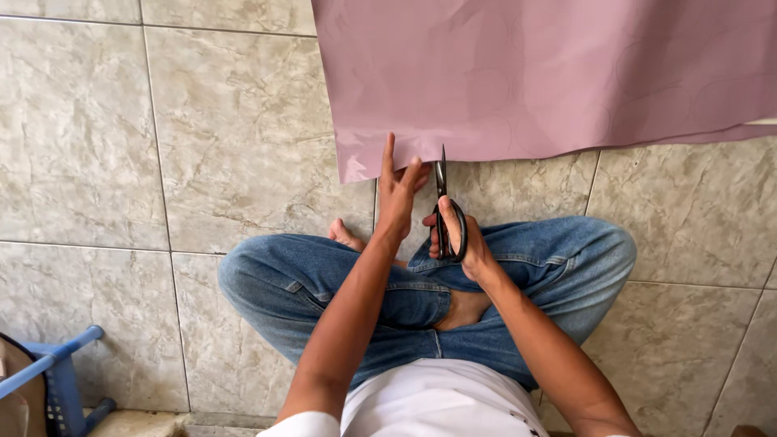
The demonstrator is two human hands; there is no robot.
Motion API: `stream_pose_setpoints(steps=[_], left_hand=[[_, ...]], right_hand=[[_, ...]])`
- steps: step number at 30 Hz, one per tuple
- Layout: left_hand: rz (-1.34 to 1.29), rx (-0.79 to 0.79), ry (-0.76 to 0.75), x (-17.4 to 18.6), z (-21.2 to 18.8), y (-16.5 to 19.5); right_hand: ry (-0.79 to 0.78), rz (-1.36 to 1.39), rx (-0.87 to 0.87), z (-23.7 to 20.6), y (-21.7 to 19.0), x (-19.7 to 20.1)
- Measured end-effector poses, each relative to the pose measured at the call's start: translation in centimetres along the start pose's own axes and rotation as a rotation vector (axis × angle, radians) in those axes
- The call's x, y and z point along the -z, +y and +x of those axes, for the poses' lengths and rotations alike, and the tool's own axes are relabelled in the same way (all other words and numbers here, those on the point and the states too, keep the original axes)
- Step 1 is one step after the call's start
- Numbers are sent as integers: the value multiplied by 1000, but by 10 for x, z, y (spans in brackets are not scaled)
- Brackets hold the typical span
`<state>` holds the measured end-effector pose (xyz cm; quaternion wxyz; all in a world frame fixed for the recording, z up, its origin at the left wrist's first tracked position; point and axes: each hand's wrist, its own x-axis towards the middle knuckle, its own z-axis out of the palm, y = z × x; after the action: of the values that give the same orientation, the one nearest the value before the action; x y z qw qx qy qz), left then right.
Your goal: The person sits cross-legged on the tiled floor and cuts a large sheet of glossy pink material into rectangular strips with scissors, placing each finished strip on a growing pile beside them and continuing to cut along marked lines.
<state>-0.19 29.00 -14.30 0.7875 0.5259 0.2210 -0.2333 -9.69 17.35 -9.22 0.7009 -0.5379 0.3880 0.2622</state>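
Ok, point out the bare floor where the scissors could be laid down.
Bare tile floor lies to the left, bordered by the pink fabric, the left knee and the blue stool. A smaller patch lies right of the right knee, below the fabric. It is crowded between the left hand, the right hand with the scissors, and the fabric's edge.

Head view, seated figure with legs crossed and one bare foot (463, 307) showing between the knees. Both forearms extend forward from the torso. Left hand (398, 194): fingers straight and pointing ahead, palm turned down, wrist level. Right hand (457, 239): fingers curled in a closed grip, thumb uppermost, wrist slightly bent inward.
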Motion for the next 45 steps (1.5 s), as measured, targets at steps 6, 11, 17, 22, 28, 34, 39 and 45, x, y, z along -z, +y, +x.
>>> stream_pose_setpoints(steps=[6, 11, 17, 22, 28, 34, 39, 45], left_hand=[[48, -152, 129, -7, 28, -5], [13, -139, 126, 2, 14, -10], [53, -131, 136, 4, 4, -10], [90, -110, 145, 7, -3, -12], [127, -94, 165, 9, -8, -13], [179, -88, 182, 10, -14, -8], [139, -83, 172, 15, -15, -5], [114, -88, 152, 20, -20, -1]], right_hand=[[8, -115, 1, -4, -13, -4], [-39, -191, 41, -1, -12, -7], [-18, -202, 78, -2, -6, -12], [25, -246, 82, -3, -2, -13], [104, -244, 94, -14, 2, -18], [53, -197, 94, -1, -16, -20], [91, -247, 114, -3, -15, -24], [12, -222, 161, 17, -28, -25]])
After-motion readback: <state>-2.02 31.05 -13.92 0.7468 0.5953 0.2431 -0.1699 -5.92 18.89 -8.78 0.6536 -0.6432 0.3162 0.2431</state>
